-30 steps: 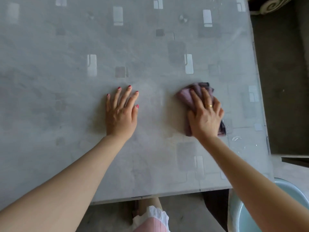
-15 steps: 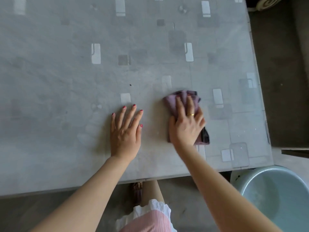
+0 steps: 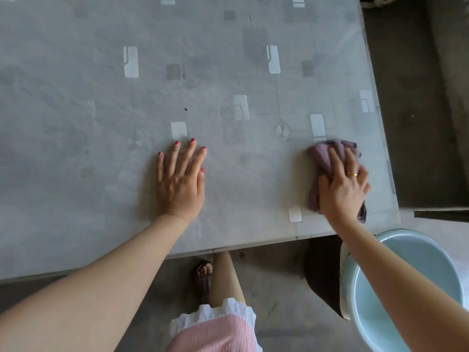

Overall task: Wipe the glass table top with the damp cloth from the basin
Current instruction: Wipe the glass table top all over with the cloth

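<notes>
Basin (image 3: 416,252) sits on the floor at my right, below the tabletop (image 3: 76,123) corner. Further out, my right hand (image 3: 342,186) presses the purple cloth (image 3: 322,153) flat near the right edge, fingers straight; my left hand (image 3: 180,181) rests open, palm down, well apart.

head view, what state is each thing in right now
left hand: flat on the glass, fingers spread, holding nothing
right hand: pressing the cloth down, fingers straight
cloth: bunched, on the glass near the right edge
glass table top: streaky, with a dark speck
basin: on the floor, upright
</notes>
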